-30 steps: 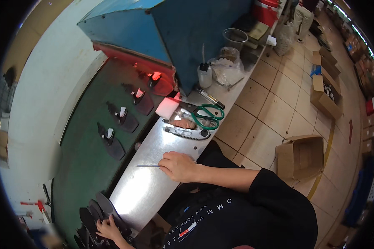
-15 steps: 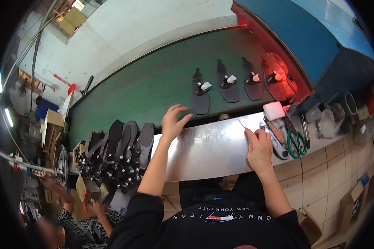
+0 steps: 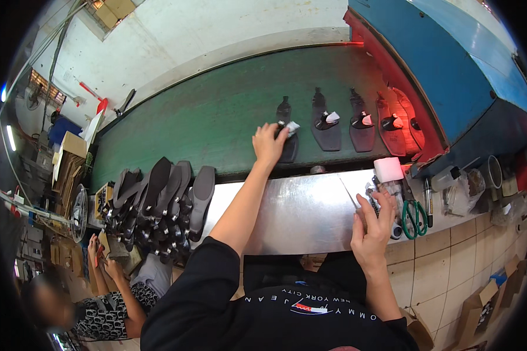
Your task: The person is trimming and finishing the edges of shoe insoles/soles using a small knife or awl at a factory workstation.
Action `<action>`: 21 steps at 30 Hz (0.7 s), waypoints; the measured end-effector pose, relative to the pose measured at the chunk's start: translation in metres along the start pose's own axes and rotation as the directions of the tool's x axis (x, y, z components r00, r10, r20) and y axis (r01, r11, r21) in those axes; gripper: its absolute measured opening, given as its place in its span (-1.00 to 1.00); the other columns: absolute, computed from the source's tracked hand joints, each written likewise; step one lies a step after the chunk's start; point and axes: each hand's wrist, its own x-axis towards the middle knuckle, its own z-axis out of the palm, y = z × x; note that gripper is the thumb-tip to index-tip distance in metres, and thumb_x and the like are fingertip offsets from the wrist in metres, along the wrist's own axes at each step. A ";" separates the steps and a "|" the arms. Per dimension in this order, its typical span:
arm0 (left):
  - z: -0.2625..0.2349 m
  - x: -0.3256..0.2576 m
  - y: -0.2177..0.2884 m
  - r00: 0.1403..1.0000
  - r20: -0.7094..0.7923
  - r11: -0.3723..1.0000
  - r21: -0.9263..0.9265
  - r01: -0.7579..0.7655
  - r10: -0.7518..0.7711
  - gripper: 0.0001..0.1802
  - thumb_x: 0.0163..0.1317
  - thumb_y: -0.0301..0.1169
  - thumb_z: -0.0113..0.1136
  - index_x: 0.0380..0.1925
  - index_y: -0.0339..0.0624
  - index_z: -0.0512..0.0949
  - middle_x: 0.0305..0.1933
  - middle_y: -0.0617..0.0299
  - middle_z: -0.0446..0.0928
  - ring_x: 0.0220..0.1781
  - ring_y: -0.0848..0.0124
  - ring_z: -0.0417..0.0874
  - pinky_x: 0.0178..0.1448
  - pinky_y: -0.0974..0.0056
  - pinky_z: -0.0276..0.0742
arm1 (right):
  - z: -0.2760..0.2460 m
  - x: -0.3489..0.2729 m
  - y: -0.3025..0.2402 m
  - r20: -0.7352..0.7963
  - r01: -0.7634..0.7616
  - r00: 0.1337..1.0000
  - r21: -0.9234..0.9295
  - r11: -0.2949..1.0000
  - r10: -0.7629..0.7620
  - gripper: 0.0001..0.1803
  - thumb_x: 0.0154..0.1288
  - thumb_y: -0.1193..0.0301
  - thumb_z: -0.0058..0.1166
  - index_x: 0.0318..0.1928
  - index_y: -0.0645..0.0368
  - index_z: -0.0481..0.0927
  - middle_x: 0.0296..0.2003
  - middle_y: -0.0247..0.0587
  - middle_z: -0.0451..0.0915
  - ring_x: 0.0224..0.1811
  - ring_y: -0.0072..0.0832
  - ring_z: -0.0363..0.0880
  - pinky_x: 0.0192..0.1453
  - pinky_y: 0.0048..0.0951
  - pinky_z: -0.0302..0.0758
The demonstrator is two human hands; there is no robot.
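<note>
On the green belt, my left hand (image 3: 268, 146) has its fingers closed at the strap of the nearest dark sandal (image 3: 289, 152), partly covering it. A white wad sits in that strap. Over the metal tabletop (image 3: 293, 219), my right hand (image 3: 372, 237) has its fingers spread with nothing visible between them. A thin pointed tool (image 3: 349, 192) lies by its fingertips. Several similar sandals (image 3: 327, 137) stand in a row to the right, the last ones in red light. Left of the metal top, several dark sandals (image 3: 170, 199) are heaped together.
A blue machine housing (image 3: 427, 70) with a red opening stands over the belt's right end. Green-handled scissors (image 3: 414, 219), a white block (image 3: 388, 169) and a marker (image 3: 428, 205) lie at the right. A person (image 3: 111, 298) works at the lower left near a fan (image 3: 80, 215).
My left hand has reached forward and right onto the nearest belt sandal. My right hand has opened and released the thin tool. The view has shifted slightly.
</note>
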 end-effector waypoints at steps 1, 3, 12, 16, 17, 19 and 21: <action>0.001 -0.009 0.005 0.999 0.042 0.988 0.156 0.012 -0.019 -0.65 0.14 -0.09 0.30 -0.21 -0.09 0.70 0.26 -0.13 0.44 0.29 -0.13 0.40 0.34 -0.09 0.25 | -0.002 -0.001 -0.003 0.006 -0.034 0.999 0.070 0.997 0.034 -0.59 0.10 0.56 0.14 0.03 0.16 0.60 0.11 0.07 0.38 0.11 0.01 0.36 0.21 -0.08 0.29; 0.000 -0.013 0.005 0.993 -0.073 0.961 0.267 -0.066 0.089 -0.65 0.12 -0.13 0.34 -0.18 -0.10 0.70 0.22 -0.11 0.48 0.17 0.00 0.53 0.21 0.07 0.43 | 0.000 -0.001 -0.012 0.010 -0.026 1.000 0.076 0.997 0.025 -0.59 0.09 0.57 0.15 0.02 0.16 0.61 0.09 0.07 0.39 0.11 0.00 0.36 0.21 -0.11 0.29; -0.097 -0.048 0.085 0.945 0.315 0.433 -0.842 0.322 -0.088 -0.67 0.08 -0.56 0.37 -0.10 -0.25 0.64 -0.18 0.27 0.62 -0.20 0.53 0.59 -0.08 0.41 0.52 | 0.000 -0.021 -0.002 0.238 -0.279 0.959 0.720 0.635 0.152 -0.70 0.21 0.55 0.15 -0.01 0.20 0.55 0.09 -0.07 0.48 0.07 -0.26 0.46 0.11 -0.30 0.41; -0.160 -0.138 0.106 0.708 0.701 0.170 -0.710 0.683 0.083 -0.69 0.06 -0.66 0.33 -0.14 -0.24 0.63 -0.04 0.22 0.62 -0.12 0.51 0.62 0.05 0.37 0.54 | 0.004 -0.016 -0.019 0.395 -0.388 0.917 0.916 -0.102 0.055 -0.34 0.19 0.28 0.31 0.20 0.27 0.32 0.27 0.11 0.34 0.38 -0.19 0.27 0.42 -0.18 0.20; -0.166 -0.156 0.103 0.668 0.735 0.159 -0.677 0.718 0.113 -0.73 0.06 -0.67 0.32 -0.20 -0.25 0.63 0.03 0.16 0.59 -0.04 0.46 0.60 0.09 0.33 0.54 | 0.007 -0.014 -0.027 0.371 -0.360 0.928 0.916 -0.176 0.034 -0.34 0.15 0.32 0.35 0.19 0.30 0.35 0.28 0.13 0.33 0.37 -0.22 0.28 0.43 -0.20 0.18; -0.170 -0.183 0.102 0.704 0.673 0.051 -0.730 0.681 0.229 -0.78 0.07 -0.67 0.31 -0.24 -0.28 0.62 0.09 0.09 0.56 0.05 0.41 0.57 0.10 0.33 0.54 | 0.012 -0.018 -0.027 0.473 -0.472 0.881 0.872 -0.131 -0.019 -0.38 0.14 0.41 0.31 0.17 0.33 0.37 0.20 0.11 0.44 0.26 -0.15 0.43 0.40 -0.16 0.25; -0.174 -0.190 0.103 0.697 0.687 -0.021 -0.709 0.705 0.203 -0.79 0.08 -0.67 0.29 -0.23 -0.29 0.63 0.14 0.05 0.53 0.08 0.36 0.57 0.14 0.31 0.53 | 0.009 -0.018 -0.035 0.461 -0.450 0.886 0.879 -0.159 0.045 -0.55 0.15 0.48 0.22 0.06 0.32 0.45 0.07 0.03 0.54 0.18 -0.15 0.50 0.37 -0.12 0.30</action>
